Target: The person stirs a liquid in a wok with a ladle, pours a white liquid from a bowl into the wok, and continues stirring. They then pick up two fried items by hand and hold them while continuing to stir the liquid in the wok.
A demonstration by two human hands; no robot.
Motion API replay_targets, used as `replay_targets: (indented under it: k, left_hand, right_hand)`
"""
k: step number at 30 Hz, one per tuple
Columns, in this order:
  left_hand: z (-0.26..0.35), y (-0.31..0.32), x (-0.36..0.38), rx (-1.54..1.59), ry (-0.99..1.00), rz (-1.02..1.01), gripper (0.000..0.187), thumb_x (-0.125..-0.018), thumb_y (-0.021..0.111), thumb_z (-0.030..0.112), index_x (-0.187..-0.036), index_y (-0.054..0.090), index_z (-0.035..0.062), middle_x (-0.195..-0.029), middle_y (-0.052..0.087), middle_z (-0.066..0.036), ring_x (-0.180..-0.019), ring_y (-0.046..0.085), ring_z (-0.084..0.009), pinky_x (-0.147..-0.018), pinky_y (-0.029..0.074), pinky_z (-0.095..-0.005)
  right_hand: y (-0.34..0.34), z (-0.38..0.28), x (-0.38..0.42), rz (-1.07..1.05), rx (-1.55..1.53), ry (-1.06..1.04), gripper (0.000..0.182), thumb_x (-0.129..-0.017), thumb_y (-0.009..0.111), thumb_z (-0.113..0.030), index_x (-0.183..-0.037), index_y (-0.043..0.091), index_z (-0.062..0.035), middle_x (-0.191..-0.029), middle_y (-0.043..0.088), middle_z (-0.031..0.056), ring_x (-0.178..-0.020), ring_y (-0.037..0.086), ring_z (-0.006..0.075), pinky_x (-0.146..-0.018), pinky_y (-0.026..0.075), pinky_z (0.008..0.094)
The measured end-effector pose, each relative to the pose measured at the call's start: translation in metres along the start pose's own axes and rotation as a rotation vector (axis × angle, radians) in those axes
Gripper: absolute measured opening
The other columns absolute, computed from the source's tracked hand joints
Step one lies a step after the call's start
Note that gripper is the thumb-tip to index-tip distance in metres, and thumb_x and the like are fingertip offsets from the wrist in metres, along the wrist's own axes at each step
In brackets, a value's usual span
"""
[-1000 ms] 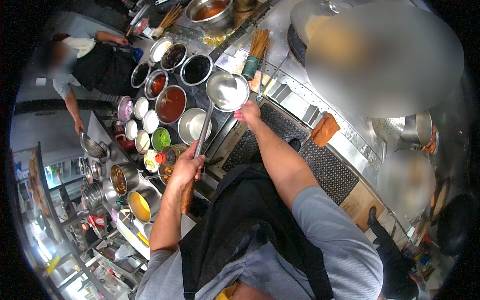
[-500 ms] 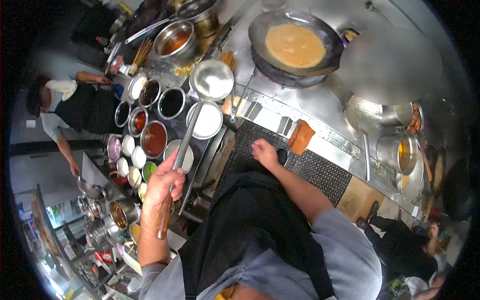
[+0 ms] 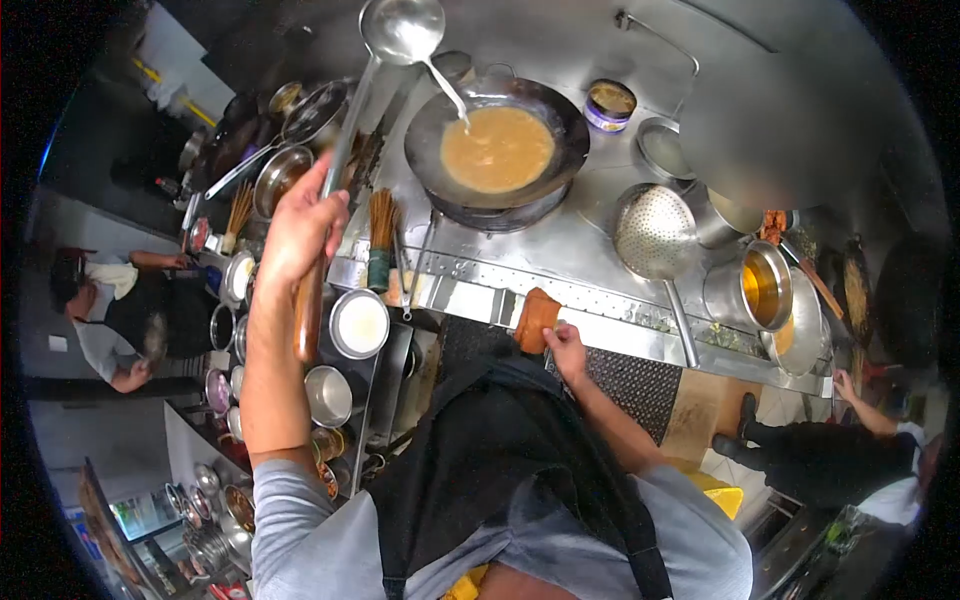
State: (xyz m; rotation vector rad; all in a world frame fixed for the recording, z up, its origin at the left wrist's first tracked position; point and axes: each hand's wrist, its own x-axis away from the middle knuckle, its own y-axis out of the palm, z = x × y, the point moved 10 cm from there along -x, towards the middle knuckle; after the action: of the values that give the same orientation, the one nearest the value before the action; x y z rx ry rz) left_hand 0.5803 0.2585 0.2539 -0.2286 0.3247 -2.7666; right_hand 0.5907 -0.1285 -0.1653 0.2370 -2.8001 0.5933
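My left hand (image 3: 297, 228) grips the wooden handle of a long steel ladle (image 3: 402, 28), raised high over the stove. A thin white stream runs from the ladle's bowl down into a dark wok (image 3: 497, 148) filled with tan liquid. My right hand (image 3: 566, 347) rests at the stove's front edge, touching an orange-brown cloth (image 3: 536, 318) that hangs over it.
Several steel bowls of sauces and seasonings (image 3: 359, 324) stand at the left. A perforated skimmer (image 3: 655, 232) and a pot of oil (image 3: 757, 285) sit right of the wok. One person (image 3: 130, 310) works at far left, another (image 3: 840, 455) at lower right.
My left hand lifted the ladle from above the seasoning bowls up over the wok, and liquid now pours from it. My right hand moved from mid-air to the cloth at the stove edge.
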Motion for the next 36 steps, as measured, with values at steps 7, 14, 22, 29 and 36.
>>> replay_targets:
  k: [7,14,22,29,36]
  left_hand:
    - [0.041,0.01,-0.059,-0.068,0.066,0.032,0.061,-0.087,0.051,0.005,-0.145,0.032,0.0053,-0.064,0.044,0.002,-0.044,0.039,-0.0062,-0.041,0.033,-0.021]
    - [0.026,0.016,-0.059,-0.371,0.042,0.136,0.062,-0.088,0.052,0.001,-0.146,0.032,0.0078,-0.072,0.051,0.003,-0.046,0.042,-0.0035,-0.039,0.034,-0.0199]
    - [-0.081,0.05,-0.099,-0.412,-0.059,0.041,0.06,-0.086,0.054,-0.002,-0.143,0.038,0.0076,-0.096,0.062,-0.001,-0.059,0.048,-0.003,-0.051,0.04,-0.0175]
    - [-0.149,0.059,-0.166,-0.873,0.007,0.049,0.057,-0.085,0.058,0.01,-0.139,0.041,0.005,-0.116,0.059,-0.027,-0.108,0.059,-0.0352,-0.091,0.046,-0.038]
    - [-0.197,0.063,-0.152,-0.737,-0.139,-0.036,0.058,-0.085,0.056,0.012,-0.14,0.038,0.0039,-0.095,0.06,-0.023,-0.081,0.058,-0.0349,-0.071,0.047,-0.0406]
  right_hand:
    - [-0.004,0.085,0.015,-0.106,0.311,0.122,0.028,-0.088,0.056,-0.029,-0.092,0.06,-0.001,-0.079,0.064,0.0188,-0.074,0.064,0.0316,-0.068,0.05,0.041]
    - [0.065,0.22,0.008,0.006,-0.63,0.891,0.044,-0.094,0.04,-0.042,-0.093,0.063,-0.0044,-0.075,0.063,0.0117,-0.063,0.062,0.0234,-0.056,0.052,0.0359]
    - [0.164,0.229,-0.043,0.157,-1.144,0.894,0.044,-0.094,0.04,-0.042,-0.093,0.063,-0.0043,-0.075,0.063,0.0117,-0.062,0.061,0.0233,-0.055,0.051,0.0359]
    - [0.169,0.23,-0.042,0.216,-1.193,0.894,0.044,-0.094,0.04,-0.043,-0.094,0.062,-0.0043,-0.075,0.063,0.0117,-0.062,0.061,0.0232,-0.055,0.051,0.036]
    - [0.169,0.232,-0.039,0.226,-1.196,0.896,0.045,-0.095,0.039,-0.043,-0.094,0.062,-0.0043,-0.075,0.063,0.0117,-0.061,0.061,0.0232,-0.054,0.051,0.0361]
